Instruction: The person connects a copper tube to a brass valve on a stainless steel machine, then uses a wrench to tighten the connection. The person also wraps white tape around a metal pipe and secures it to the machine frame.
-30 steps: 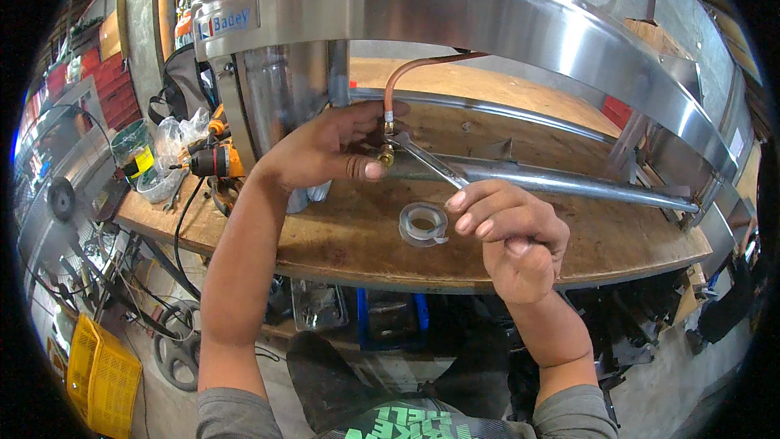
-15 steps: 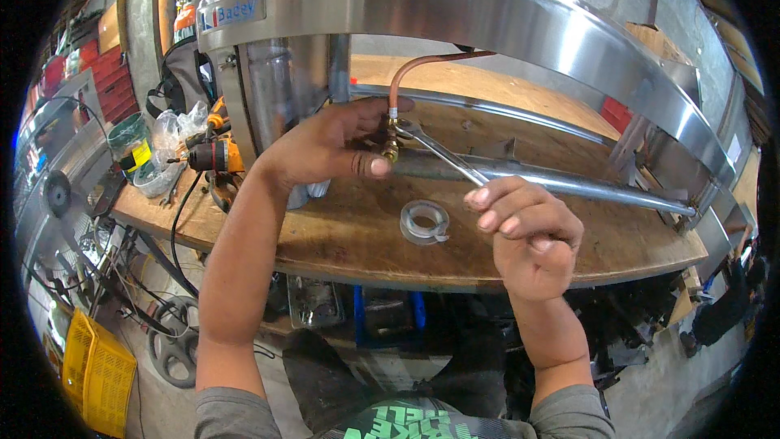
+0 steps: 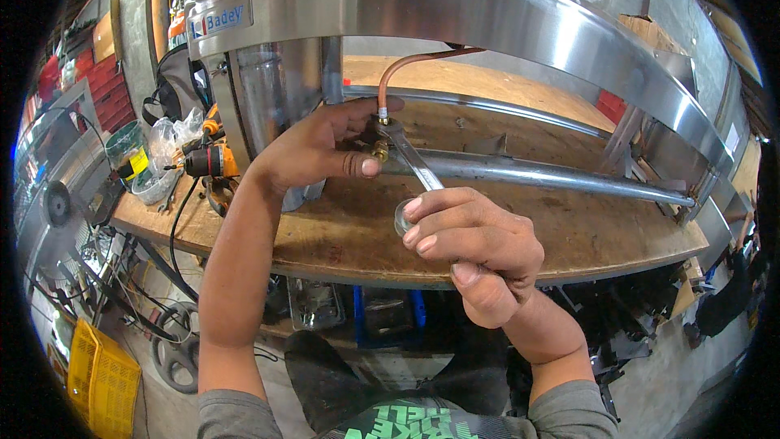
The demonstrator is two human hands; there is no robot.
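Right hand (image 3: 475, 248), clenched on flat steel wrench (image 3: 413, 161), has swung its handle lower since earlier; brass fitting (image 3: 379, 149) under copper tube (image 3: 406, 65) turns, left hand (image 3: 325, 150) pinching it steady.

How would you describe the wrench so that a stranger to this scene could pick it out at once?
Start at the big stainless steel frame on the wooden workbench. Under it a copper tube bends down to a brass fitting. The wrench is the flat silvery bar slanting from that fitting into the right hand.
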